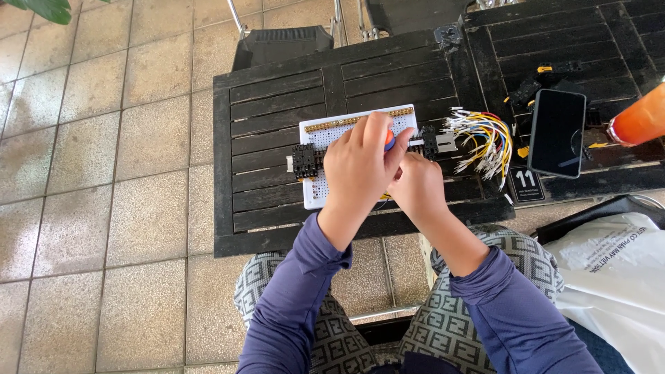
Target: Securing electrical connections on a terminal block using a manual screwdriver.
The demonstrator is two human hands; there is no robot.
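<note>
My left hand (360, 166) is closed around the orange and blue handle of a screwdriver (390, 140), held upright over a white perforated board (325, 133). My right hand (415, 185) rests just beside it, fingers curled on the board's right part; whether it grips anything is hidden. Black terminal blocks (305, 161) sit on a rail across the board. A bundle of white, yellow and red wires (485, 137) lies right of the board. All rest on a black slatted table (277, 104).
A dark phone (556, 131) lies face up to the right, near an orange drink (641, 118) and a small black numbered card (525, 184). A white plastic bag (613, 277) sits at my right knee. A black chair (280, 43) stands beyond the table on the tiled floor.
</note>
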